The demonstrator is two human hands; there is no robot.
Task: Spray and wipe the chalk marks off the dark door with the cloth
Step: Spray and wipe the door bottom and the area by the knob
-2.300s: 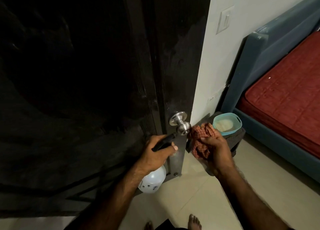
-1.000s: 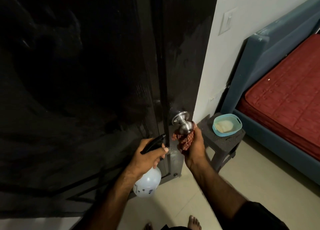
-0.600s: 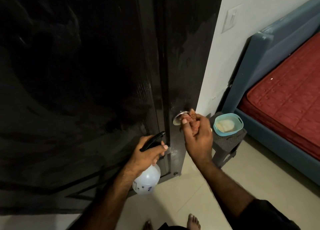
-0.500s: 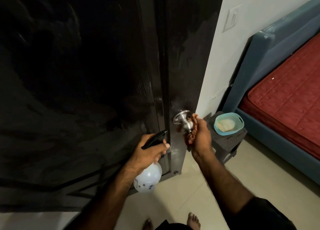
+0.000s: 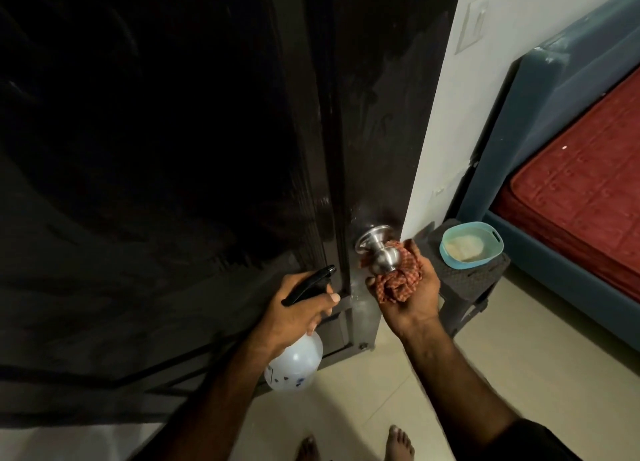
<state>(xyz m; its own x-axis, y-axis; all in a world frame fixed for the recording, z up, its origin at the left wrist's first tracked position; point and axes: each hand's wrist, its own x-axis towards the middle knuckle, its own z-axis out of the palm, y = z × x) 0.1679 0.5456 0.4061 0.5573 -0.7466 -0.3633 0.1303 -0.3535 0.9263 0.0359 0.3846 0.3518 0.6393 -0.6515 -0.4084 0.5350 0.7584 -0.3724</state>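
The dark door fills the left and middle of the head view, with faint pale smears on its right panel. A silver door knob sticks out near its edge. My right hand, palm up, holds a bunched red checked cloth against the underside of the knob. My left hand grips a spray bottle by its black trigger head; the bottle's white round body hangs below my wrist, close to the door.
A dark stool stands right of the door and carries a light blue bowl. A blue bed frame with a red mattress lies at the right. A wall switch is above. My bare feet stand on pale tiles.
My right hand with the cloth has worked around the knob, going from its top and side to beneath it with the palm turned up. The left hand and bottle have barely moved.
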